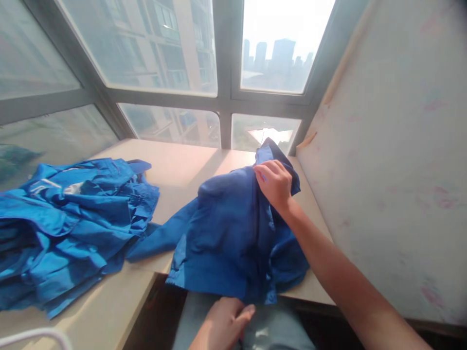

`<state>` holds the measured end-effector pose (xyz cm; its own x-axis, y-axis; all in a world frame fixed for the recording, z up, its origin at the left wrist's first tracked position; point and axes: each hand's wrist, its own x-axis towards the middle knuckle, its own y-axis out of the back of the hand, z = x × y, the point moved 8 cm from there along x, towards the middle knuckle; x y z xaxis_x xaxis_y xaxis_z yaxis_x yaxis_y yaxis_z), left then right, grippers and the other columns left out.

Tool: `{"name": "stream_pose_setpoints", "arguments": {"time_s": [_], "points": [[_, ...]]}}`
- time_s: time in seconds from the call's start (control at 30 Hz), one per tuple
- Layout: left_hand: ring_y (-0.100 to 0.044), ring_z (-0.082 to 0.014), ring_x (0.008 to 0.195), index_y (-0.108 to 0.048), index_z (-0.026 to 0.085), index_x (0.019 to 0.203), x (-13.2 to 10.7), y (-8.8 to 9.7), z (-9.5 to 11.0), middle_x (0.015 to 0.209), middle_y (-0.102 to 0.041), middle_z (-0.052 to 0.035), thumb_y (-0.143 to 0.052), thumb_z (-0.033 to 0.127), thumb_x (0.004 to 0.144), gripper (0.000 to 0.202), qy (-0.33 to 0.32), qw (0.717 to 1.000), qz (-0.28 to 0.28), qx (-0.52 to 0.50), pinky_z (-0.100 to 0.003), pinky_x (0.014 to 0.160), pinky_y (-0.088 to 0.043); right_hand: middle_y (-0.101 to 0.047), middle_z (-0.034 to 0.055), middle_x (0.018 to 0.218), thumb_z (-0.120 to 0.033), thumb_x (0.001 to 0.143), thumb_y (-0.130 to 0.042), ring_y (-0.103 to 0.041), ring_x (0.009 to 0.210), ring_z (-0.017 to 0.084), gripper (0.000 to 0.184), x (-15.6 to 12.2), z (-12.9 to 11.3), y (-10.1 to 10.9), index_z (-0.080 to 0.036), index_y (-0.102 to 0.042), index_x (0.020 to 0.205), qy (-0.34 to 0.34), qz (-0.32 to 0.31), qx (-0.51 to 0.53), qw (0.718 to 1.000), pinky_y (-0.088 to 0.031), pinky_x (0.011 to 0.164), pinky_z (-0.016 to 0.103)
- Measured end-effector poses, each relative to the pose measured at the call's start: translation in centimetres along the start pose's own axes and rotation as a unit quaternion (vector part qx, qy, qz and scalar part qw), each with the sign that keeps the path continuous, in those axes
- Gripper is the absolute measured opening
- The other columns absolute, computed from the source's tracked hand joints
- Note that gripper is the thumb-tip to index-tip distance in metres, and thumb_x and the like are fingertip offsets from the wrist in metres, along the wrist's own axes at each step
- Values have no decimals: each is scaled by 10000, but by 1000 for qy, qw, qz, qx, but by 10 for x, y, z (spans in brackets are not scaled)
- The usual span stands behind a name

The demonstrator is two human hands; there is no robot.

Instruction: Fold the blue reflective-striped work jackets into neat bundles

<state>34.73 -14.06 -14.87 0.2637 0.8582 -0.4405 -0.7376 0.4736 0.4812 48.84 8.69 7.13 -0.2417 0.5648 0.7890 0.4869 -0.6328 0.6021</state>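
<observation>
A dark blue jacket (226, 228) lies spread front-up on the pale ledge, its hem hanging over the front edge. One sleeve stretches out to the left, and the collar points toward the window. My right hand (274, 182) is closed on the jacket near the collar, at the top of the front opening, with its fingertips against the cloth. My left hand (229, 318) is low at the hem, above my lap. Its thumb points right, while the other fingers curl under out of sight, so whether they grip the hem cannot be told.
Rumpled blue garments (83, 218) are heaped on the left of the ledge (178, 158), touching the jacket's sleeve. Grey-framed windows (224, 73) rise behind. A patterned wall (394, 170) closes the right side. A white curved bar (40, 332) shows at lower left.
</observation>
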Motion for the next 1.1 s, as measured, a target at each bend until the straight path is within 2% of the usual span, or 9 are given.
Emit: {"name": "stream_pose_setpoints", "arguments": {"time_s": [0.07, 0.2, 0.33, 0.43, 0.5, 0.63, 0.73, 0.87, 1.1], "points": [[-606, -194, 631, -635, 213, 601, -7, 17, 10, 601, -631, -32, -461, 500, 930, 470, -10, 996, 35, 77, -271, 602, -360, -711, 35, 905, -182, 968, -516, -615, 895, 159, 232, -49, -10, -12, -249, -734, 925, 4, -42, 51, 998, -468, 845, 268], [-648, -203, 798, -672, 227, 886, 11, 61, 43, 860, -694, -45, -469, 383, 949, 263, -79, 969, 202, 120, -278, 708, -450, -717, 26, 854, -178, 942, -568, -638, 832, 151, 186, -134, -14, -40, -242, -734, 888, -26, -100, 114, 988, -500, 765, 251], [-624, -236, 1034, -627, 193, 1085, 40, 80, 91, 1099, -656, -101, -489, 266, 937, 215, -189, 917, 320, 148, -357, 935, -483, -719, 28, 864, -174, 922, -595, -647, 836, 159, 147, -163, -11, -53, -234, -724, 886, -61, -126, 155, 978, -508, 762, 253], [-555, -246, 1204, -579, 188, 1227, 54, 73, 125, 1269, -605, -123, -471, 213, 949, 299, -263, 887, 332, 183, -400, 1072, -412, -716, 29, 863, -164, 913, -586, -651, 836, 168, 150, -159, -5, -48, -229, -718, 888, -85, -126, 179, 972, -516, 765, 262], [-549, -260, 1227, -529, 182, 1316, 69, 67, 131, 1333, -580, -128, -504, 229, 941, 379, -251, 892, 309, 212, -409, 1064, -420, -714, 27, 853, -163, 906, -586, -654, 815, 165, 145, -153, 1, -43, -221, -716, 879, -101, -114, 196, 969, -522, 752, 260], [-633, -257, 1128, -522, 147, 1329, 107, 61, 101, 1242, -645, -141, -515, 254, 944, 400, -110, 933, 249, 236, -350, 940, -487, -712, 28, 837, -194, 917, -595, -655, 787, 155, 141, -141, 14, -28, -211, -719, 854, -117, -67, 185, 973, -516, 757, 254], [-689, -224, 1001, -586, 191, 1205, 121, 56, 84, 1104, -704, -98, -452, 238, 975, 271, -65, 945, 214, 239, -304, 839, -498, -710, 27, 810, -196, 936, -577, -641, 804, 159, 192, -130, 15, -24, -222, -727, 819, -83, -61, 116, 988, -487, 769, 257], [-699, -205, 898, -597, 213, 1081, 112, 61, 95, 1010, -708, -73, -397, 261, 1002, 220, -87, 931, 248, 255, -274, 741, -475, -709, 18, 797, -201, 944, -577, -623, 811, 155, 210, -103, 16, -28, -232, -738, 814, -48, -65, 40, 996, -444, 751, 248], [-688, -209, 817, -607, 196, 1033, 85, 101, 117, 949, -699, -90, -369, 260, 1008, 248, -83, 908, 307, 273, -278, 654, -426, -697, 24, 807, -225, 928, -598, -578, 799, 169, 173, -47, -9, -32, -246, -736, 827, -15, -91, -16, 996, -386, 729, 284]]}}
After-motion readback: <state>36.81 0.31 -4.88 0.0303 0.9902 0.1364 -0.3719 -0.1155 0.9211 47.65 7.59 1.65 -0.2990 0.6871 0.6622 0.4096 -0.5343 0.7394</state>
